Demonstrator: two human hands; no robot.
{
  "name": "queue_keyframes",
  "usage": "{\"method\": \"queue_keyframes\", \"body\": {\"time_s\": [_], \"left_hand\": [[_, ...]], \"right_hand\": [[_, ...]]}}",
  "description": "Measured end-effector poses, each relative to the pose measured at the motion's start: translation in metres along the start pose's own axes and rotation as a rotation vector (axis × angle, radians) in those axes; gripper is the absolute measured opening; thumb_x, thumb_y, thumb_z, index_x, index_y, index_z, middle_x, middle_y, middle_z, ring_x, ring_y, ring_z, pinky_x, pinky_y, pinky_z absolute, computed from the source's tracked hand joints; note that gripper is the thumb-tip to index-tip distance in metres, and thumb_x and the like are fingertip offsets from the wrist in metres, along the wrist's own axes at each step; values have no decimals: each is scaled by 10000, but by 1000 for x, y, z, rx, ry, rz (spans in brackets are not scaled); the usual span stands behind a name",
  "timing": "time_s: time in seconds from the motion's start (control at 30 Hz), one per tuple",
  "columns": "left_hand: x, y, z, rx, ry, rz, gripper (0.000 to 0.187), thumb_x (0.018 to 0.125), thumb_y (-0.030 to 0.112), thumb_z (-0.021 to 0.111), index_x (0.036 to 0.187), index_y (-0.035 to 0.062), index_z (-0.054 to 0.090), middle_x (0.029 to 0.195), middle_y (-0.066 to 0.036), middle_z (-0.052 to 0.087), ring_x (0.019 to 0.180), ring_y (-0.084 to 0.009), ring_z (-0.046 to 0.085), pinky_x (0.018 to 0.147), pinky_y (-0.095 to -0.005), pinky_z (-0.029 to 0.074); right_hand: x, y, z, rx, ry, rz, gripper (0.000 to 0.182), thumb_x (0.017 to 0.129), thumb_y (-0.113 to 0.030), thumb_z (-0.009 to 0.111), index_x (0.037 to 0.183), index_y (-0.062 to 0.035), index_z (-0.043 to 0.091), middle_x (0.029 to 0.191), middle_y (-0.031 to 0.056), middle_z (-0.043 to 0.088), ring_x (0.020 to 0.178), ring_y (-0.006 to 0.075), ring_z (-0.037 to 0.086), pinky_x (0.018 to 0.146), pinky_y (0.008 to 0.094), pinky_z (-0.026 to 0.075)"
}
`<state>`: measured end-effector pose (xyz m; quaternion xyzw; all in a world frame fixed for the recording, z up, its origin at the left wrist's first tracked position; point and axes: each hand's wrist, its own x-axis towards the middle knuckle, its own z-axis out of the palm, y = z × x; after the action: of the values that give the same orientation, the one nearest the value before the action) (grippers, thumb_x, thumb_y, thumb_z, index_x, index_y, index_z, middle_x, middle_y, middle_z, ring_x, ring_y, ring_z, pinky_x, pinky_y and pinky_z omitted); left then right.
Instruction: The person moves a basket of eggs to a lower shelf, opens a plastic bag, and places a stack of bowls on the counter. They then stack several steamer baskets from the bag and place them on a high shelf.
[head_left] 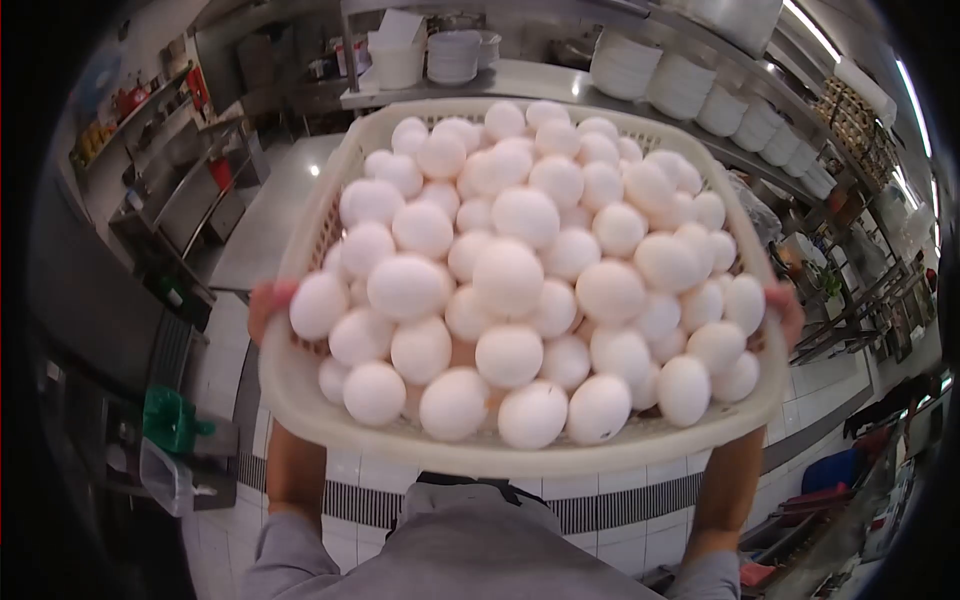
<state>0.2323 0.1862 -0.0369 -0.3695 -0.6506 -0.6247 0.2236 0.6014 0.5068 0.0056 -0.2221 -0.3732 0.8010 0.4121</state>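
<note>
A large off-white plastic basket (pixel 520 458) with perforated sides is held up in front of my body, heaped with white eggs (pixel 508 278). My left hand (pixel 268 308) grips its left side, with fingers over the rim. On the opposite side, my right hand (pixel 786 312) is closed round the rim. The basket hides parts of both hands and forearms. A few eggs near the front bear small dark marks.
Stacks of white plates (pixel 625 65) and white containers (pixel 396 62) stand on a steel shelf ahead. A metal counter (pixel 275 215) is at left, a green bag (pixel 170 420) lower left. Egg trays (pixel 855 125) are stacked at right. A drain grate (pixel 625 505) crosses the tiled floor.
</note>
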Motion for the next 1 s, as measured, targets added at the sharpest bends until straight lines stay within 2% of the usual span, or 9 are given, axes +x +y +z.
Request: {"method": "queue_keyframes", "body": {"time_s": [0.03, 0.1, 0.13, 0.23, 0.43, 0.53, 0.6, 0.83, 1.0], "left_hand": [[-16, 19, -5, -269, -55, -249, 242, 831, 197, 607, 987, 16, 569, 981, -110, 580, 860, -232, 603, 798, -356, 532], [-43, 57, -11, -812, -137, -735, 522, 753, 236, 613, 1187, -41, 528, 1138, -182, 594, 984, -290, 629, 880, -381, 540], [-55, 67, -21, -1080, -165, -979, 668, 713, 256, 616, 1287, -70, 507, 1217, -218, 601, 1046, -319, 643, 920, -394, 544], [-104, 54, -64, -906, -243, -992, 853, 679, 265, 603, 1408, -113, 372, 1302, -260, 562, 1139, -341, 621, 992, -396, 511], [-219, 30, -166, -746, -166, -1253, 832, 678, 240, 595, 1401, -111, 379, 1313, -249, 556, 1167, -326, 606, 1043, -401, 471], [-259, 14, -181, -712, -74, -1296, 779, 698, 194, 571, 1394, -110, 397, 1284, -244, 581, 1120, -320, 629, 999, -404, 510], [-287, -3, -192, -663, -22, -1355, 845, 643, 179, 571, 1417, -98, 375, 1343, -241, 541, 1192, -321, 589, 1054, -391, 458], [-370, -88, -213, -490, -155, -1404, 809, 625, 138, 564, 1387, -99, 433, 1287, -204, 585, 1174, -285, 590, 1044, -347, 449], [-374, -116, -193, -543, -176, -1419, 819, 636, 114, 555, 1422, -78, 423, 1342, -168, 559, 1216, -255, 556, 1070, -318, 405]], "right_hand": [[-13, 15, 8, -6, 3, 22, 455, 790, -283, 552, 1119, 26, 616, 955, 141, 688, 895, 247, 692, 847, 333, 574], [-36, 47, 23, 99, -46, -66, 746, 685, -188, 556, 1368, 92, 449, 1257, 220, 597, 1099, 298, 642, 1009, 370, 510], [-46, 62, 14, 98, -44, -37, 746, 685, -188, 556, 1368, 92, 449, 1257, 220, 597, 1099, 298, 642, 1009, 370, 510], [-76, 124, -26, 43, -113, 86, 800, 636, -181, 544, 1372, 114, 439, 1309, 235, 571, 1148, 325, 621, 1050, 385, 481], [-142, 236, -96, 135, -105, 329, 834, 601, -115, 563, 1390, 121, 429, 1311, 243, 582, 1186, 316, 607, 1059, 371, 467], [-168, 296, -124, 114, -30, 421, 849, 601, -81, 560, 1411, 125, 412, 1337, 242, 571, 1215, 300, 592, 1074, 365, 449], [-181, 334, -137, 62, 2, 444, 818, 622, -104, 537, 1400, 116, 416, 1330, 241, 575, 1195, 303, 603, 1070, 368, 454], [-191, 411, -179, 79, 76, 522, 865, 593, -83, 535, 1427, 103, 400, 1342, 222, 571, 1201, 293, 593, 1068, 340, 447], [-191, 437, -204, 13, 80, 509, 863, 590, -53, 519, 1430, 100, 400, 1357, 215, 563, 1222, 299, 577, 1089, 336, 422]]}}
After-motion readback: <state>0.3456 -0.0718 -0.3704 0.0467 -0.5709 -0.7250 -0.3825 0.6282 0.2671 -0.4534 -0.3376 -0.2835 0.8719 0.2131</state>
